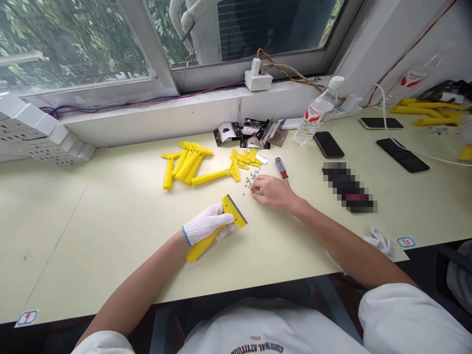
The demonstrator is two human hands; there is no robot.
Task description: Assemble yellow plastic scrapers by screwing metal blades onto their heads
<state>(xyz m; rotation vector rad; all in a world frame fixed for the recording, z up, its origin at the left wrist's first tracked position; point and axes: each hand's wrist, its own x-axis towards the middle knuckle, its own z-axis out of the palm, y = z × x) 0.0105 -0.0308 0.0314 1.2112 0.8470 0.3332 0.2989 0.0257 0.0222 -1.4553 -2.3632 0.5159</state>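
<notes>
My left hand [210, 223], in a white knit glove with a blue cuff, is closed around a yellow scraper [201, 250]. A dark blade strip runs along the scraper's head, which points up and to the right. My bare right hand [275, 192] rests on the table by a scatter of small metal screws and nuts [248, 182]. Its fingers are curled, with the tips together at the near edge of the scatter; what they pinch is too small to make out. A screwdriver [281, 168] with a clear and red handle lies just beyond my right hand.
Several yellow scraper handles [190, 162] lie behind my left hand. Yellow plates [245, 158] and black packaging cards [254, 132] are near the wall. A water bottle [313, 115], phones [328, 145] and a pixelated dark object [348, 189] are on the right. A white glove [379, 242] lies near the edge.
</notes>
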